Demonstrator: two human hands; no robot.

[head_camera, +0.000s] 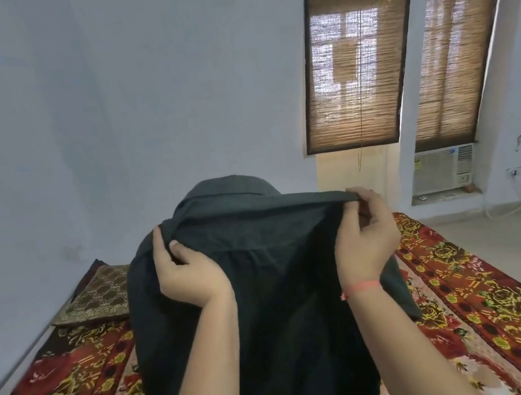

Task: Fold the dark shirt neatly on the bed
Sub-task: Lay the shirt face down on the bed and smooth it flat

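A: Counting first: what do you see?

B: One dark shirt (267,283), two hands, one bed (477,291) under a red and yellow floral cover, one patterned pillow (98,292) at the bed's far left corner. On the far wall, two windows with woven blinds (356,55) and one air conditioner (443,168) below the right one.

A: How are the hands posed?

B: Both arms reach forward and up. The left hand (189,272) is closed on the shirt near its upper left, thumb pressed into the cloth. The right hand (363,238) pinches the upper right edge between thumb and fingertips, with an orange thread at the wrist.

A: And the shirt itself?

B: It is held up in the air over the middle of the bed, unfolded. Its top edge is stretched taut between the two hands, the collar rises behind that edge, and the body hangs down, dark grey-green and slightly creased.
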